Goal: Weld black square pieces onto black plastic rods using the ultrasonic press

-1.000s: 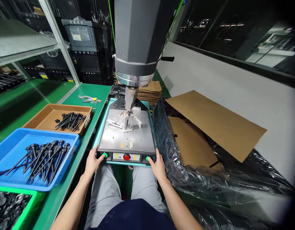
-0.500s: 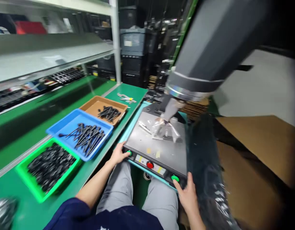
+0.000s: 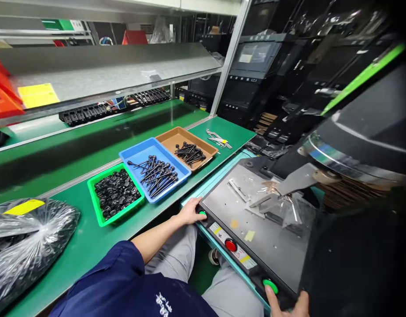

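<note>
At the near-left corner of the machine's grey metal plate (image 3: 272,246), my left hand (image 3: 190,212) rests with its thumb on a green button (image 3: 203,215); its fingers lie over the corner, holding nothing. My right hand (image 3: 289,306) is partly cut off by the lower frame edge. Its thumb touches the other green button (image 3: 271,286), with a finger apart on the panel's side. Between the two buttons sits a red button (image 3: 230,245). Over the plate, a metal head piece (image 3: 297,178) reaches down to a fixture wrapped in clear plastic (image 3: 295,211).
On the green bench stand a green tray (image 3: 100,215) of small black parts, a blue tray (image 3: 130,154) of black rods and a brown tray (image 3: 170,134) of black pieces. A filled plastic bag (image 3: 51,233) lies left. Metal tools (image 3: 219,138) lie behind.
The view has turned left, so the machine and both hands appear farther right and more of the bench shows. Both hands remain at the green buttons.
</note>
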Demonstrator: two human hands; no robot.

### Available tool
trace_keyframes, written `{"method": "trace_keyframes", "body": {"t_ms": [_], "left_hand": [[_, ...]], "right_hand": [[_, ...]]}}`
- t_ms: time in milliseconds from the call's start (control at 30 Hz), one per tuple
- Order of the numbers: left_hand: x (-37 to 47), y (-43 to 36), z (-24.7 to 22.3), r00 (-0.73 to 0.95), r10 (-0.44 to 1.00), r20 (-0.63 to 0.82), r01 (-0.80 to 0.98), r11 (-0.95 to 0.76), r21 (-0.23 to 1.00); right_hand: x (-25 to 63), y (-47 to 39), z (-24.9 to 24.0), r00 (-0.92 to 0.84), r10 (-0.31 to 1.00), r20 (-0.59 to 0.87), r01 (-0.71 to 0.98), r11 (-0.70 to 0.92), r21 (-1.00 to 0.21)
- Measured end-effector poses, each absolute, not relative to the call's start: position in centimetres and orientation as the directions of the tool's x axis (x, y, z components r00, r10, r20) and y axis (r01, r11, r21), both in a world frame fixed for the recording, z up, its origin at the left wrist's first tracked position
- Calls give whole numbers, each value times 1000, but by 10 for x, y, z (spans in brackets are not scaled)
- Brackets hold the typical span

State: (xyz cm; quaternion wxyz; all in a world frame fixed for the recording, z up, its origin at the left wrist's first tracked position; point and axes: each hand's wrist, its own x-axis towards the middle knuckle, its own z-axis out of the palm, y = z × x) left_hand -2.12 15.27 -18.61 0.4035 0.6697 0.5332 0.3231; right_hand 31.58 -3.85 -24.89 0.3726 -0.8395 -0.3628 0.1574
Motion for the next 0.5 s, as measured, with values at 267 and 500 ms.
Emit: {"method": "trace_keyframes", "body": {"t_ms": [267,500], "left_hand": [[24,174,-118,58,972,227,125,-233,964],[103,200,-85,288,957,-41,-166,92,982]], "right_hand": [[303,-25,-198,792,575,208,398,-226,-889],[269,31,-160,523,844,118,148,46,-988]]}}
